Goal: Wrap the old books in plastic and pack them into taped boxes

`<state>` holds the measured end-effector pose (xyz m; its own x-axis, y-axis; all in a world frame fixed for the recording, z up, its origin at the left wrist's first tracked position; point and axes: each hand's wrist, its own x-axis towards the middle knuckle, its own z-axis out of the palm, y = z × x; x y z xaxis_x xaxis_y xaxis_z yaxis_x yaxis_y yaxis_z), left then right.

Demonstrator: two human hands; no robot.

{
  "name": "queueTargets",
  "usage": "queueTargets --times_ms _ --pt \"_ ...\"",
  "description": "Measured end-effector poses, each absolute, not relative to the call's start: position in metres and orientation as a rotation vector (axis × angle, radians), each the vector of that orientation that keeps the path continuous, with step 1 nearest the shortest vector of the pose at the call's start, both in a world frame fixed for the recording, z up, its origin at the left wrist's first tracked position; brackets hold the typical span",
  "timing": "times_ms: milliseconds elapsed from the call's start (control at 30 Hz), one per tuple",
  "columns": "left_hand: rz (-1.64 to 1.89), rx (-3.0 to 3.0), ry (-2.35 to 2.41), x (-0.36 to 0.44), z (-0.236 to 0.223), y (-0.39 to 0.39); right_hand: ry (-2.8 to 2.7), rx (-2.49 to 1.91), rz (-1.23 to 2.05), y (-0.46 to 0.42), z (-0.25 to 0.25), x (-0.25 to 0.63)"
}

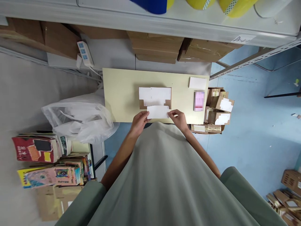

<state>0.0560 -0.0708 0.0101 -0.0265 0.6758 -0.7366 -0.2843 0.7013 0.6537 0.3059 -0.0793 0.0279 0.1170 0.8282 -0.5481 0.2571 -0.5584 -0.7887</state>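
Observation:
Between my two hands a white rectangular paper piece (158,112) is held level over the table's near edge. My left hand (139,121) pinches its left end, and the fingers of my right hand (178,118) are closed on its right end. Just beyond it lies a flat brown cardboard piece (141,104) with white paper (154,93) on top, partly hidden by the held piece. Any print on the paper is too small to read.
The pale yellow table (122,94) carries a white stack (197,83) and a pink item (199,101) at right. Cardboard boxes (219,108) stand beside its right end. A plastic bag (80,117) and books (66,172) are at left. A metal shelf (141,25) overhangs the back.

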Motion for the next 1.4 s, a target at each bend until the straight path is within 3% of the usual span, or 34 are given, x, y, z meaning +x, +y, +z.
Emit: queueTargets --times_ms 533,900,1400 --pt "0.850 0.961 1.785 0.063 -0.053 0.014 -1.384 -2.253 1.063 -0.005 -0.023 0.274" --pt "0.772 1.103 1.928 0.069 -0.051 0.012 -1.441 -2.385 0.967 -0.004 -0.021 0.263" --pt "0.649 1.117 1.982 0.069 -0.051 0.018 -1.410 -2.487 1.088 0.003 -0.009 0.267"
